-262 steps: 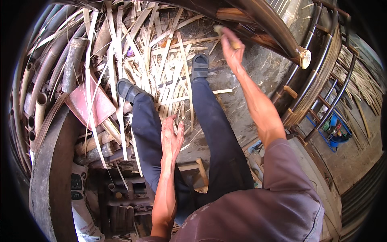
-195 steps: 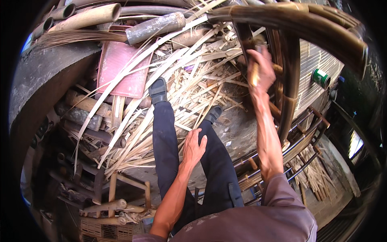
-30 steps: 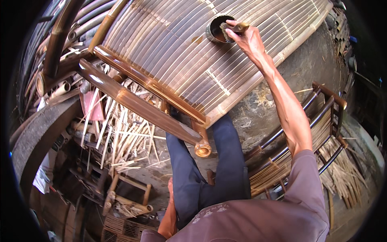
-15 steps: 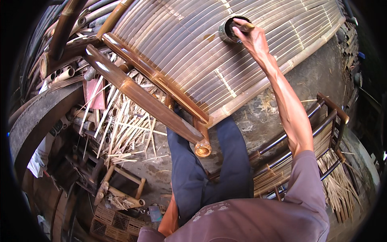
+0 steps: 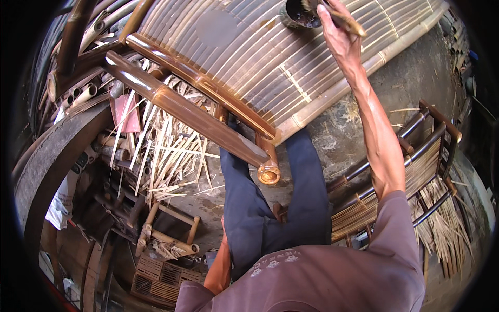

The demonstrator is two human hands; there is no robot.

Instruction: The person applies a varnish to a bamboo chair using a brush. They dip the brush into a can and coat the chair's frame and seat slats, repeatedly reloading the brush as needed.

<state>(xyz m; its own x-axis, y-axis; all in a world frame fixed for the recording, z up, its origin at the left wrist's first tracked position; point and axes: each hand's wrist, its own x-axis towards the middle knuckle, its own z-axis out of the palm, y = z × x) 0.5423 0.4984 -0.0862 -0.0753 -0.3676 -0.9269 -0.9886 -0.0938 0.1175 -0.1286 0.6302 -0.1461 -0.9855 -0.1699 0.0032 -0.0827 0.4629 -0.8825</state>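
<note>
Right hand [image 5: 340, 39] far right, fingers clamped on brush [image 5: 347, 22] over dark pot [image 5: 300, 11], which we rest on slatted bamboo panel [image 5: 270, 62] within reach | left hand hidden, fingers' state unknowable.

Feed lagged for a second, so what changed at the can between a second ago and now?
The right hand lifted its stick-like tool from the rim of the dark can and now holds it just above, tilted to the right. The can stays on the slatted bamboo panel; the grip is unchanged. The left hand is out of view.
</note>
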